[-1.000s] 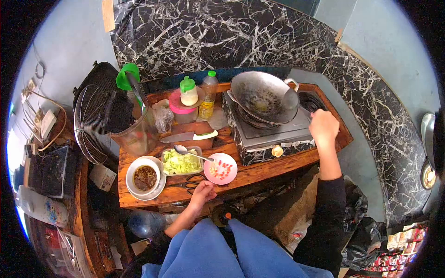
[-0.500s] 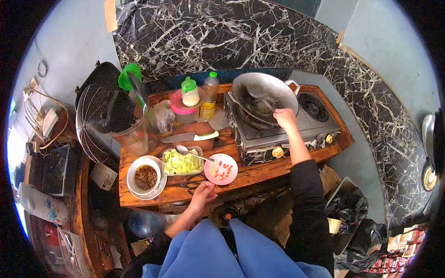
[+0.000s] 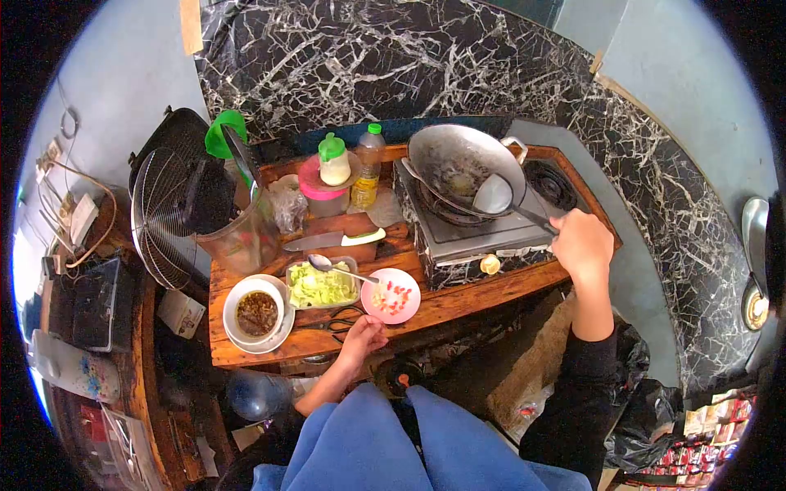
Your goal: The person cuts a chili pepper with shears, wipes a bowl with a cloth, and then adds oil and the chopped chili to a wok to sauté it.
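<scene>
My right hand grips the dark handle of a metal spatula, whose broad head lies at the lower right rim of the wok. The wok sits on the stove, with some oil in its bottom. My left hand is by the lower edge of the pink plate, its fingers curled together; whether anything is between them is too small to tell. Chopped red and pale pieces lie on that plate. Scissors rest just left of it.
Left of the plate are a tub of chopped greens with a spoon and a bowl of brown sauce. Behind them lie a knife, an oil bottle and a green-lidded jar. A wire strainer stands left.
My right hand has moved right and down, away from over the wok, bringing the spatula head up from the wok's bottom to its rim. My left hand has barely moved.
</scene>
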The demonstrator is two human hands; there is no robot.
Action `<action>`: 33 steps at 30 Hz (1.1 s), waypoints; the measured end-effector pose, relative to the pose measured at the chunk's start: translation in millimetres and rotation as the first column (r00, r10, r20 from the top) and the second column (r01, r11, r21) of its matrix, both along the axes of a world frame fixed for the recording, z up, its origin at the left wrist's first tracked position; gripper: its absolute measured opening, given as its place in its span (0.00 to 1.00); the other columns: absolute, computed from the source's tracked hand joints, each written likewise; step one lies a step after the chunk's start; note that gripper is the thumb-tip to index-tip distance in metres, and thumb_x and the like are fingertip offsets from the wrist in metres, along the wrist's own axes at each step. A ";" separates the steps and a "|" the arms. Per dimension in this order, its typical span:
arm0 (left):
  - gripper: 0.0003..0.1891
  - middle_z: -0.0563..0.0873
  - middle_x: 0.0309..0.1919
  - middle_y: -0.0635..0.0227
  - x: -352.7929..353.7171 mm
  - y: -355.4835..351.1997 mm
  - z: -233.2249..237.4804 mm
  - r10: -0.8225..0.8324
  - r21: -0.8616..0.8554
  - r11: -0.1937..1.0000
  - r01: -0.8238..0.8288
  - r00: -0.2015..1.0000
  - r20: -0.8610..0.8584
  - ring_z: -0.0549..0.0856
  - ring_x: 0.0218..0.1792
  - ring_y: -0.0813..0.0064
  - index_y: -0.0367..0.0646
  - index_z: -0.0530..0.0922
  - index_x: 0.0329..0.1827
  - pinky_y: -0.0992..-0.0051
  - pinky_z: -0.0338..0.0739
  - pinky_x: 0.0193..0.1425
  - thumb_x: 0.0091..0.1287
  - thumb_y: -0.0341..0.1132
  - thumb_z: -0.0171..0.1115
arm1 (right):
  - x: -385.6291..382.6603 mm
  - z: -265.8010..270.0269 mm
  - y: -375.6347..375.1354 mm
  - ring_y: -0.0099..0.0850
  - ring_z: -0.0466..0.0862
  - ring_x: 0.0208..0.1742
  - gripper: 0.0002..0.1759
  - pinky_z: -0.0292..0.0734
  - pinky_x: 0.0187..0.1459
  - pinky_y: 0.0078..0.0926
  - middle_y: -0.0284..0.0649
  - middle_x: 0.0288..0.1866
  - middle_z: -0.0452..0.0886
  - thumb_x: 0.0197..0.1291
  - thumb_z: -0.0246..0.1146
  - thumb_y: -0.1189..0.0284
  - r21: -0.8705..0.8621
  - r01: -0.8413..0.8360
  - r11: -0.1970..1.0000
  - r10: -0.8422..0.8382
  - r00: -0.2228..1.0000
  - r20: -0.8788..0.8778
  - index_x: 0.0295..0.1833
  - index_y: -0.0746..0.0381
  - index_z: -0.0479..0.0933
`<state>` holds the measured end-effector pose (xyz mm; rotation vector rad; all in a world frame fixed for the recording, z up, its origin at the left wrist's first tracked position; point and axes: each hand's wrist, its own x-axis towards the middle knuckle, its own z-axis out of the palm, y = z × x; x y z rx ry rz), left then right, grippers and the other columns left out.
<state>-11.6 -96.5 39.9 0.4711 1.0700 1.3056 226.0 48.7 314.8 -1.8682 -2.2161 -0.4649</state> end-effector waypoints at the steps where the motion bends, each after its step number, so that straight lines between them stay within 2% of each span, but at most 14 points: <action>1: 0.04 0.73 0.31 0.75 1.9 -1.0 6.0 -0.003 0.001 1.000 0.003 1.000 -0.012 0.76 0.32 0.80 0.47 0.68 0.37 0.74 0.73 0.43 0.64 0.36 0.48 | -0.2 -1.1 2.3 0.43 0.81 0.33 0.08 0.75 0.35 0.35 0.50 0.26 0.79 0.49 0.55 0.73 0.001 -0.004 1.000 0.004 1.000 0.000 0.24 0.65 0.77; 5: 0.03 0.73 0.30 0.75 0.2 -4.7 2.2 0.036 -0.003 0.999 -0.036 0.999 -0.029 0.76 0.32 0.79 0.47 0.68 0.37 0.74 0.73 0.42 0.64 0.35 0.48 | -13.1 -15.3 33.5 0.41 0.81 0.32 0.08 0.76 0.34 0.33 0.48 0.27 0.80 0.48 0.55 0.73 0.120 0.105 0.987 -0.111 0.993 0.045 0.24 0.64 0.78; 8: 0.04 0.74 0.30 0.74 -6.1 -6.8 -8.3 0.051 -0.033 0.998 -0.052 0.999 -0.010 0.76 0.32 0.79 0.47 0.68 0.38 0.74 0.73 0.41 0.64 0.35 0.48 | -30.7 -39.0 79.5 0.35 0.82 0.33 0.10 0.77 0.33 0.27 0.43 0.29 0.81 0.52 0.52 0.74 0.121 0.188 0.975 -0.198 0.977 0.075 0.27 0.60 0.79; 9: 0.04 0.74 0.30 0.74 -6.7 -8.2 -6.6 0.054 -0.034 0.998 -0.054 0.998 -0.012 0.76 0.32 0.79 0.47 0.68 0.38 0.74 0.73 0.41 0.64 0.35 0.48 | -36.6 -56.3 98.3 0.35 0.83 0.33 0.10 0.77 0.32 0.28 0.42 0.28 0.81 0.53 0.52 0.73 0.227 0.214 0.950 -0.227 0.973 0.031 0.27 0.60 0.79; 11: 0.04 0.74 0.31 0.74 -7.0 -10.2 -1.5 0.060 -0.014 0.998 -0.060 0.998 -0.016 0.76 0.32 0.79 0.47 0.68 0.39 0.74 0.73 0.41 0.64 0.35 0.48 | -52.1 -67.8 110.8 0.35 0.83 0.32 0.10 0.77 0.31 0.29 0.42 0.28 0.81 0.53 0.52 0.73 0.193 0.194 0.962 -0.198 0.980 0.004 0.27 0.60 0.79; 14: 0.05 0.74 0.31 0.74 -7.6 -11.9 -0.9 0.050 -0.010 0.999 -0.050 0.998 -0.026 0.77 0.32 0.78 0.47 0.68 0.39 0.75 0.73 0.41 0.64 0.35 0.48 | -65.6 -59.8 89.0 0.42 0.81 0.34 0.06 0.76 0.36 0.33 0.50 0.28 0.80 0.41 0.59 0.74 0.063 0.036 0.997 -0.031 0.995 -0.090 0.27 0.64 0.78; 15: 0.05 0.74 0.31 0.74 -8.3 -12.3 -1.8 0.053 -0.011 0.998 -0.054 0.998 -0.025 0.77 0.32 0.78 0.47 0.68 0.39 0.75 0.73 0.41 0.64 0.35 0.48 | -66.0 -52.9 75.9 0.42 0.81 0.34 0.06 0.76 0.36 0.33 0.50 0.28 0.80 0.41 0.59 0.74 0.062 0.033 0.998 -0.027 0.996 -0.090 0.27 0.64 0.78; 17: 0.05 0.74 0.31 0.73 -9.9 -14.0 -4.7 0.060 -0.005 0.998 -0.060 0.998 -0.014 0.77 0.32 0.78 0.47 0.68 0.39 0.75 0.73 0.41 0.64 0.35 0.49 | -63.6 -35.7 46.3 0.40 0.82 0.33 0.06 0.77 0.35 0.32 0.47 0.28 0.80 0.44 0.58 0.73 -0.016 -0.029 0.999 0.028 0.999 -0.029 0.27 0.62 0.79; 18: 0.05 0.74 0.31 0.73 -10.6 -14.9 -4.4 0.063 -0.007 0.998 -0.063 0.998 -0.010 0.77 0.32 0.78 0.47 0.68 0.39 0.75 0.73 0.41 0.64 0.35 0.49 | -61.5 -23.5 32.0 0.42 0.82 0.34 0.06 0.77 0.36 0.34 0.48 0.28 0.80 0.42 0.59 0.73 -0.064 0.018 0.998 -0.020 1.000 -0.021 0.26 0.63 0.78; 21: 0.05 0.74 0.31 0.73 -12.0 -15.5 -5.2 0.083 -0.020 0.996 -0.083 0.997 0.006 0.77 0.32 0.78 0.47 0.68 0.40 0.75 0.73 0.41 0.64 0.36 0.49 | -35.9 -1.6 10.7 0.40 0.82 0.34 0.07 0.77 0.35 0.32 0.48 0.29 0.80 0.46 0.56 0.74 -0.076 0.067 0.995 -0.058 0.991 0.117 0.28 0.63 0.79; 23: 0.05 0.74 0.31 0.73 -11.5 -14.0 -10.2 0.077 -0.010 0.997 -0.077 0.997 0.009 0.77 0.32 0.78 0.47 0.67 0.39 0.75 0.73 0.41 0.64 0.36 0.49 | -21.1 -3.3 15.0 0.39 0.82 0.34 0.08 0.77 0.35 0.31 0.48 0.30 0.80 0.48 0.54 0.75 0.016 0.115 0.993 -0.116 0.985 0.128 0.29 0.63 0.79; 25: 0.05 0.74 0.31 0.73 -8.1 -12.8 -7.7 0.059 -0.012 0.998 -0.059 0.998 0.002 0.77 0.32 0.78 0.48 0.67 0.39 0.75 0.73 0.41 0.64 0.36 0.49 | -22.2 -3.5 21.1 0.38 0.82 0.35 0.08 0.77 0.36 0.29 0.47 0.31 0.80 0.50 0.54 0.75 -0.034 0.202 0.979 -0.193 0.965 0.178 0.30 0.63 0.79; 27: 0.05 0.74 0.31 0.73 -4.9 -12.0 -4.6 0.043 -0.011 0.999 -0.043 0.999 -0.010 0.76 0.32 0.78 0.48 0.67 0.39 0.75 0.73 0.41 0.64 0.37 0.49 | -16.8 -26.0 44.0 0.38 0.82 0.34 0.08 0.77 0.35 0.29 0.46 0.30 0.80 0.51 0.53 0.75 0.123 0.220 0.968 -0.232 0.968 0.097 0.31 0.64 0.77; 33: 0.05 0.74 0.31 0.73 -6.4 -15.8 -1.3 0.037 0.002 0.999 -0.037 0.999 -0.006 0.76 0.33 0.79 0.48 0.67 0.38 0.75 0.73 0.41 0.64 0.36 0.49 | -12.4 -57.5 79.4 0.37 0.82 0.31 0.09 0.77 0.30 0.30 0.44 0.28 0.80 0.55 0.49 0.75 0.196 0.214 0.957 -0.223 0.974 0.026 0.38 0.64 0.73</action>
